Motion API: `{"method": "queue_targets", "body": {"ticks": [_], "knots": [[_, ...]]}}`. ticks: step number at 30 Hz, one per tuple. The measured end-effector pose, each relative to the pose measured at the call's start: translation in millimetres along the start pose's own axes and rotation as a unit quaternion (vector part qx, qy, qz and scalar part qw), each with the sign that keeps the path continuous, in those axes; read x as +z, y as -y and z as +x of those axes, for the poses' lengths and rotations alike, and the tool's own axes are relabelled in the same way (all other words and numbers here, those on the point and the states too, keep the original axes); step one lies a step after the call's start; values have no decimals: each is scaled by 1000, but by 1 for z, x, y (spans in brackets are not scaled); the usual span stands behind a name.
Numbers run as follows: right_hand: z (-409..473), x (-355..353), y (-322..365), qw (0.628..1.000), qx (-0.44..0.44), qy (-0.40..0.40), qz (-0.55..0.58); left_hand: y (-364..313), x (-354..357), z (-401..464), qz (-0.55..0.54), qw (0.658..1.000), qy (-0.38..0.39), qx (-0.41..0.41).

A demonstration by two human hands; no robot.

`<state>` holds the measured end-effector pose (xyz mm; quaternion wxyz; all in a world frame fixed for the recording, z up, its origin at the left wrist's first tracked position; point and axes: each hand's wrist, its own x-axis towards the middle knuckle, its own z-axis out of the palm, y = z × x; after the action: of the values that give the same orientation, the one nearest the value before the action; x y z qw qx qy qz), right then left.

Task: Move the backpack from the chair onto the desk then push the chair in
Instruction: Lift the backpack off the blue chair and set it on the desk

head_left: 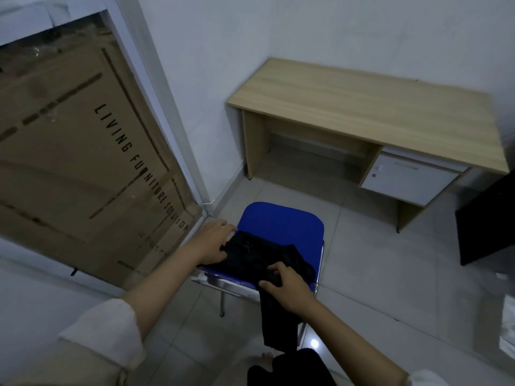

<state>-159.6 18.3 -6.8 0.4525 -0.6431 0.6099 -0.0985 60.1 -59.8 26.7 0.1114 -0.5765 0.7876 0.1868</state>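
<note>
A flat black backpack (259, 259) lies on the seat of a blue chair (281, 220) with chrome legs, and one part of it hangs over the near edge. My left hand (213, 242) grips its left side. My right hand (284, 285) holds its near right part where the fabric drops off the seat. The light wooden desk (362, 112) stands against the wall beyond the chair, its top bare. The chair stands well out from the desk.
A glass panel with a white frame (167, 112) is to the left, with a large cardboard box (69, 151) behind it. A white drawer unit (409, 179) sits under the desk's right side. A black object (487, 218) stands at the right. Grey tiled floor surrounds the chair.
</note>
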Motion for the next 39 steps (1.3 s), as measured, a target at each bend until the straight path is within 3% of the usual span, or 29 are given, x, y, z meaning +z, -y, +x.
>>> {"method": "queue_targets", "body": {"ticks": [11, 17, 21, 25, 28, 33, 39], "knots": [[-7, 2, -4, 998, 2, -54, 14, -63, 66, 38, -119, 986, 116, 1], [-13, 2, -2, 998, -20, 47, -49, -61, 71, 40, -243, 969, 41, -13], [-11, -24, -6, 991, -10, 126, -51, -57, 66, 39, -266, 964, -2, -9], [-6, -62, -17, 982, 52, 178, -26, -60, 62, 40, -276, 961, -16, -11], [7, -83, -32, 987, 73, 122, -70, -68, 57, 41, -286, 958, -25, 0], [24, -97, -31, 965, -25, -109, -235, -74, 47, 41, -304, 952, -48, 7], [21, -94, -34, 974, -59, -140, -169, -73, 41, 39, -334, 937, -102, -24]]}}
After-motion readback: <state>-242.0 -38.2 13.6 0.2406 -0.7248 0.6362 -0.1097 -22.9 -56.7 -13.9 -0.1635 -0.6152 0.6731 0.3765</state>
